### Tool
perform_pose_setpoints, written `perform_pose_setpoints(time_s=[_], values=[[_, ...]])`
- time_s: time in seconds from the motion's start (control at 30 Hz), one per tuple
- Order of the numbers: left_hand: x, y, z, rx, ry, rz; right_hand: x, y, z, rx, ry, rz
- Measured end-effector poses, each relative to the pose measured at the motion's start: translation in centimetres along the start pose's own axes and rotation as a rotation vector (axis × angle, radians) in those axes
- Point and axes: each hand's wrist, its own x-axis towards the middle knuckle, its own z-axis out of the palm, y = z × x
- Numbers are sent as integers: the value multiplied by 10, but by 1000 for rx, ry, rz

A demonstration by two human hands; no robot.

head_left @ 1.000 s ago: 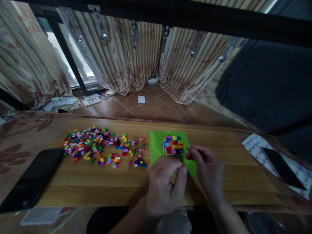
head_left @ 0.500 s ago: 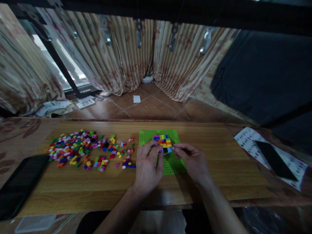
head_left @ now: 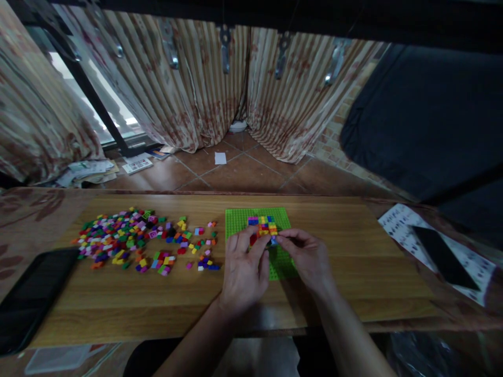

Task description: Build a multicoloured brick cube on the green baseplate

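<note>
A green baseplate (head_left: 238, 220) lies on the wooden table and carries a small multicoloured brick block (head_left: 262, 225). My left hand (head_left: 244, 269) rests on the plate's near part, its fingers curled up against the block's near left edge. My right hand (head_left: 307, 257) comes in from the right, its thumb and fingers pinched at the block's near right corner. The fingertips of both hands meet at the block's front, where a small brick seems to sit between them; I cannot make it out clearly. A pile of loose coloured bricks (head_left: 126, 238) spreads out to the left.
A dark phone or tablet (head_left: 29, 296) lies at the table's near left. At the right, a printed sheet (head_left: 396, 222) bears another dark phone (head_left: 442, 256). Beyond the table's far edge are tiled floor, curtains and scattered papers.
Both hands moved from the plate's near edge up to the brick block and closed on its front. The view also shifted, so the plate now sits further left in frame.
</note>
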Motion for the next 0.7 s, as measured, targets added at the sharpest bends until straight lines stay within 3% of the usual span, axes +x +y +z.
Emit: perform_pose_setpoints(time_s=[0.7], values=[[-5, 4, 7, 195, -23, 63, 7, -1, 0, 355, -93, 384]])
